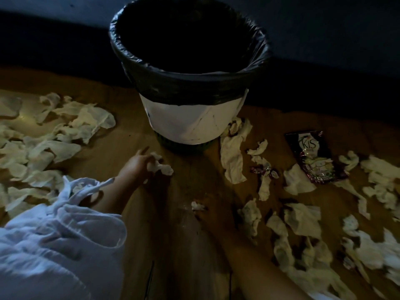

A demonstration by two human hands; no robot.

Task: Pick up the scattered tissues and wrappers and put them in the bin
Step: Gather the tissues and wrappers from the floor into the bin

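A white bin (184,122) with a black liner stands on the wooden floor ahead of me. My left hand (136,164) is just in front of it, low over the floor, with its fingers curled around a crumpled white tissue (161,166). My right hand (213,214) reaches in from the lower right and is very dark. It sits beside a small crumpled tissue (197,206), and I cannot tell whether it touches the tissue. A dark red printed wrapper (313,158) lies right of the bin. A small shiny wrapper (260,169) lies among the tissues.
Several loose tissues cover the floor on the left (54,139) and on the right (303,217). A long tissue (232,161) lies against the bin's right foot. A dark wall runs behind the bin. My white sleeve (56,234) fills the lower left.
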